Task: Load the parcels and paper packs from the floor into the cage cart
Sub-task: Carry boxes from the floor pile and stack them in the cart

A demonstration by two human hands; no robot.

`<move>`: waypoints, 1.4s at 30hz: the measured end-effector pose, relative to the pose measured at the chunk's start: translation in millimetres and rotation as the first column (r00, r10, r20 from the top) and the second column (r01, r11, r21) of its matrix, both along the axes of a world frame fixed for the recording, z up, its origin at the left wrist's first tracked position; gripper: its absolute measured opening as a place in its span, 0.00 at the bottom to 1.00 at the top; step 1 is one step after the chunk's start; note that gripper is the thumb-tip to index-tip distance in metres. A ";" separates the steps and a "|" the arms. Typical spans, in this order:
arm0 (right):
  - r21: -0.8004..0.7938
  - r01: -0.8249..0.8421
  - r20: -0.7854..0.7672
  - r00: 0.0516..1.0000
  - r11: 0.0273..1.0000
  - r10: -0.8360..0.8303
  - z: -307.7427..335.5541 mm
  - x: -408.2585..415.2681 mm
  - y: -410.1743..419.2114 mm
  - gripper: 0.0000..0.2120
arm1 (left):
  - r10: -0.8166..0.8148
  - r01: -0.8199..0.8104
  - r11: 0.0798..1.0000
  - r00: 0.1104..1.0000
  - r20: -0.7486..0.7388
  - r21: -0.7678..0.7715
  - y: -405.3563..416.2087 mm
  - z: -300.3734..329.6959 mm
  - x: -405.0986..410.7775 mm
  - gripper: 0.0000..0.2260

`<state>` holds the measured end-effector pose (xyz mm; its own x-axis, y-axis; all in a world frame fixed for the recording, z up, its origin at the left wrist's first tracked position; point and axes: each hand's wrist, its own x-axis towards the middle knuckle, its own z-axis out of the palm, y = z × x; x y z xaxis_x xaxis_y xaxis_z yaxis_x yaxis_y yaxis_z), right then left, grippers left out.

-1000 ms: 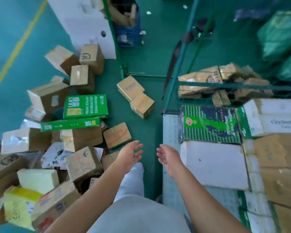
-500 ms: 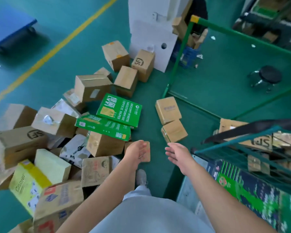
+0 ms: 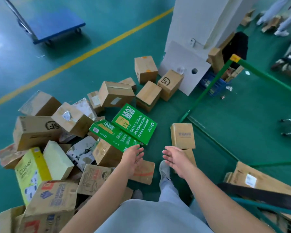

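left hand [image 3: 132, 158]: our grip spread, empty, over the near green paper pack [image 3: 113, 135] | right hand [image 3: 175, 158]: grip spread, empty, above a small brown parcel [image 3: 182, 135] | parcels and packs heaped on the floor [image 3: 94, 68] | cage cart [image 3: 262, 195] at our right, cartons inside

The floor [image 3: 107, 68] is coated in a smooth, faintly glossy green paint. Matt brown cardboard forms the parcels [image 3: 115, 95], several sealed with shiny tape. At 12 o'clock from the hands, the paper packs [image 3: 134, 123] are wrapped in glossy green printed paper. At 3 o'clock, the cart frame [image 3: 207, 91] is green-painted metal.
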<state>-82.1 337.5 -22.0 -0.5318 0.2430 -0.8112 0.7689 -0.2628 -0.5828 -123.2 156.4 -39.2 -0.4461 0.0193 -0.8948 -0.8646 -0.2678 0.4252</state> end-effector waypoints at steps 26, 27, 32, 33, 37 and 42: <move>-0.107 -0.071 -0.043 0.997 0.992 0.067 0.5 -227.2 240.6 0.07 | 0.005 -0.016 0.996 0.994 -0.113 -0.093 240.5 39.1 -201.3 0.11; -0.106 -0.066 -0.043 0.997 0.992 0.062 0.6 -232.1 245.0 0.08 | 0.001 -0.012 0.995 0.994 -0.113 -0.097 244.7 40.0 -206.8 0.11; -0.112 -0.046 -0.069 0.997 0.993 0.038 6.5 -265.2 268.7 0.08 | -0.019 0.006 0.996 0.990 -0.137 -0.094 264.9 46.2 -244.0 0.11; -0.111 -0.037 -0.080 0.996 0.993 0.028 8.3 -275.0 274.4 0.08 | -0.034 0.020 0.995 0.988 -0.148 -0.097 270.3 47.5 -255.0 0.11; -0.106 -0.013 -0.110 0.994 0.994 0.001 13.8 -318.3 291.9 0.08 | -0.052 0.034 0.994 0.984 -0.172 -0.105 287.5 49.1 -304.0 0.12; -0.064 -0.043 -0.105 0.994 0.997 0.036 10.8 -380.0 305.2 0.08 | -0.011 -0.001 0.996 0.989 -0.145 -0.084 300.6 39.0 -372.8 0.13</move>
